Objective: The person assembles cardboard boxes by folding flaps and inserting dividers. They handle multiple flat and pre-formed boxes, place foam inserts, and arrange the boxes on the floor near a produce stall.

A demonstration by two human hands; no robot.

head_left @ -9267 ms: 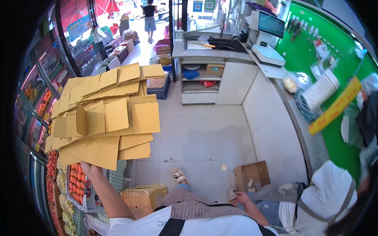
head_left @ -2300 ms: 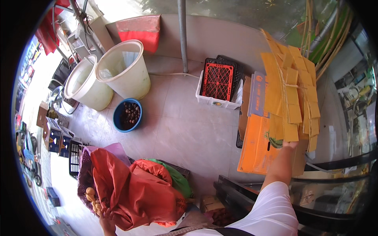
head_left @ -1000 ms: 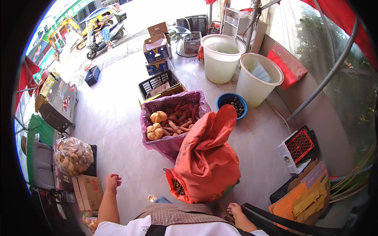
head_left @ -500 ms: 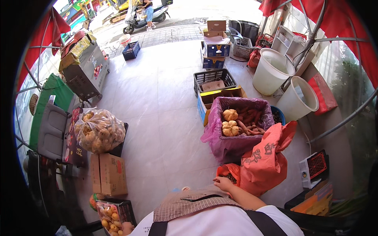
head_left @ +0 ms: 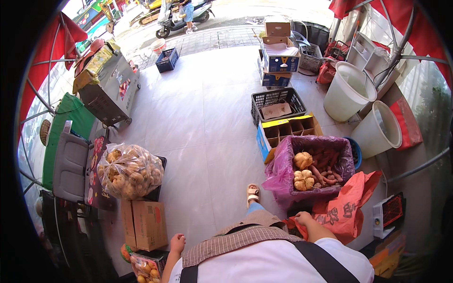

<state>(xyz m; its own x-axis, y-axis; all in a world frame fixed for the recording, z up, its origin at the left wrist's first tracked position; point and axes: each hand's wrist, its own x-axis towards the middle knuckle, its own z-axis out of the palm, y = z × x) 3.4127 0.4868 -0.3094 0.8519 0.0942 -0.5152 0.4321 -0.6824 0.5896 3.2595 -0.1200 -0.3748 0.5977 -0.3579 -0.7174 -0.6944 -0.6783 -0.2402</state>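
My right hand (head_left: 304,219) hangs low at my right side, its fingers closed on the edge of an orange-red plastic bag (head_left: 348,207) that lies on the floor. Just beyond the bag stands a purple-lined crate (head_left: 283,174) holding sweet potatoes (head_left: 324,170) and small pale pumpkins (head_left: 303,173). My left hand (head_left: 177,243) hangs at my left side with loosely curled fingers and holds nothing; it is nearest a brown cardboard box (head_left: 145,224). One sandalled foot (head_left: 253,194) shows on the tiled floor in front of me.
A clear bag of round yellow produce (head_left: 128,170) sits on a black crate at left. A yellow and blue carton (head_left: 289,130), a black basket (head_left: 276,103), stacked boxes (head_left: 279,57) and two white buckets (head_left: 363,109) stand at right. A scooter (head_left: 185,14) and a person are far off.
My view has swung left, so the purple crate and buckets sit further right. The red bag has sunk lower beside my right hand. My left hand has come into view.
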